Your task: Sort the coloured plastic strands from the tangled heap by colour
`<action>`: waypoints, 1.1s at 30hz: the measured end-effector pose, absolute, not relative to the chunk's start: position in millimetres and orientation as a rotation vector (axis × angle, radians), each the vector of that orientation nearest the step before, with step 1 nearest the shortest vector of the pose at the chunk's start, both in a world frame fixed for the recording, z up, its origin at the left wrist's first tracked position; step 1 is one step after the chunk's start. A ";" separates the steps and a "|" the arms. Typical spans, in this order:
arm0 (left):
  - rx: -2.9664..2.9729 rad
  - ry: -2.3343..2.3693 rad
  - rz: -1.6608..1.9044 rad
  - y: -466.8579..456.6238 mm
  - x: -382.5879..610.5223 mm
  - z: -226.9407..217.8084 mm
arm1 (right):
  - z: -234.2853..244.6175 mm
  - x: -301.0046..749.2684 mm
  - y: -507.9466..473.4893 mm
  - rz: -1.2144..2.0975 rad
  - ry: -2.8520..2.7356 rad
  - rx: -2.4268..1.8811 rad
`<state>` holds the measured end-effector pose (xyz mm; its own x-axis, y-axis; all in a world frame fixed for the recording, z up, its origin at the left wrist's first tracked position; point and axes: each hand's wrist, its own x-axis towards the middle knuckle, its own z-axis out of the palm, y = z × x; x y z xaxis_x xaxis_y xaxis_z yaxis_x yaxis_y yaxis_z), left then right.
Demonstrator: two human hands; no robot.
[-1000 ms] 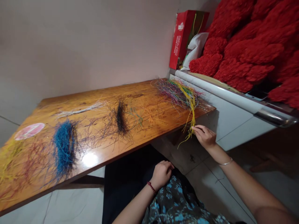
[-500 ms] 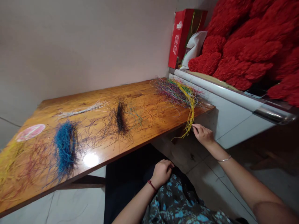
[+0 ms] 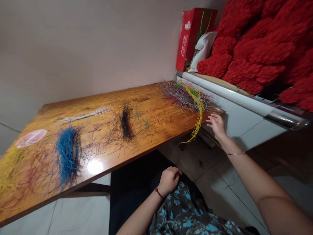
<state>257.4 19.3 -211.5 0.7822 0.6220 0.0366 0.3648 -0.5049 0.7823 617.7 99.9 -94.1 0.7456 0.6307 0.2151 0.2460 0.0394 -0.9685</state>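
Note:
My right hand (image 3: 216, 125) hovers beside the table's right end with its fingers apart and nothing in them. Just left of it, yellow strands (image 3: 200, 120) hang over the table edge from a tangled pile of mixed-colour strands (image 3: 179, 98). My left hand (image 3: 169, 181) rests on my lap, its fingers curled in and no object showing in them. A blue bundle of strands (image 3: 68, 153) and a black bundle (image 3: 126, 122) lie on the wooden table (image 3: 107, 153).
White strands (image 3: 85, 115), loose orange strands (image 3: 156, 119) and yellow strands (image 3: 11, 169) lie about the table, near a round pink-and-white sticker (image 3: 31, 138). At right, a white chest (image 3: 244, 127) bears fluffy red bundles (image 3: 264, 49) and a red bag (image 3: 187, 39).
My right hand has let go of the yellow strands' hanging end and moved up and to the right, its fingers spreading. My left hand stays on my lap.

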 end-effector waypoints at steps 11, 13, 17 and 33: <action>2.161 0.718 0.417 19.6 255.9 -212.8 | -53.4 611.0 133.2 1.171 -0.577 -1.463; 2.162 0.719 0.423 19.8 255.5 -213.5 | -51.8 605.7 134.3 1.233 -0.548 -1.413; 2.164 0.722 0.438 19.8 254.5 -215.3 | -47.4 599.2 134.4 1.299 -0.486 -1.356; 2.196 0.723 0.460 19.6 258.1 -220.1 | -15.0 541.5 82.3 -0.288 -2.032 -1.961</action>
